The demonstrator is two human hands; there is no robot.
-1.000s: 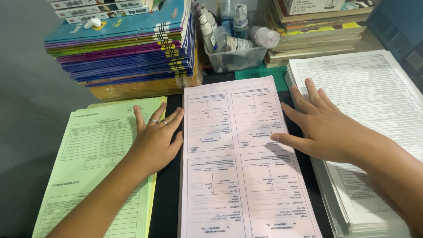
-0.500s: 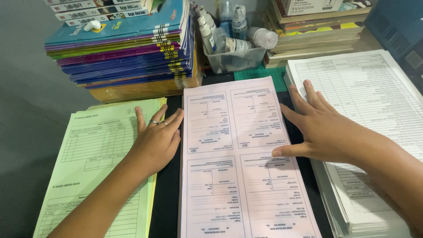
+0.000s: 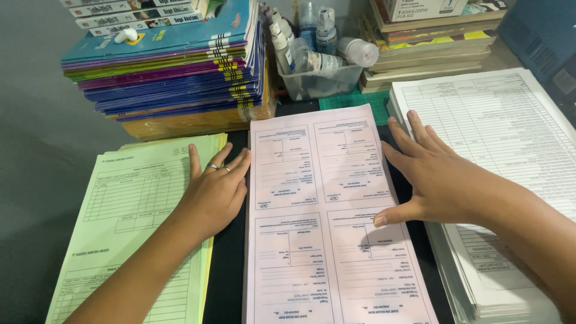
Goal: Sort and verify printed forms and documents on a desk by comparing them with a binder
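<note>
A stack of pink printed forms [image 3: 318, 228] lies in the middle of the dark desk. My left hand [image 3: 213, 192] rests flat, fingers spread, against the stack's left edge, lying partly on a pile of pale green forms [image 3: 129, 222]; it wears two rings. My right hand [image 3: 435, 174] lies flat at the pink stack's right edge, thumb on the top pink sheet, fingers reaching towards a thick pile of white forms [image 3: 498, 138]. Neither hand grips anything.
A tall stack of colourful books [image 3: 174, 66] stands behind the green pile. A clear tub of small bottles [image 3: 318, 54] sits at the back centre on a green cutting mat [image 3: 357, 99]. More stacked books [image 3: 432, 42] are at the back right.
My right thumb has slid down the pink sheet towards me, and the hand shifted slightly. My left hand has barely moved.
</note>
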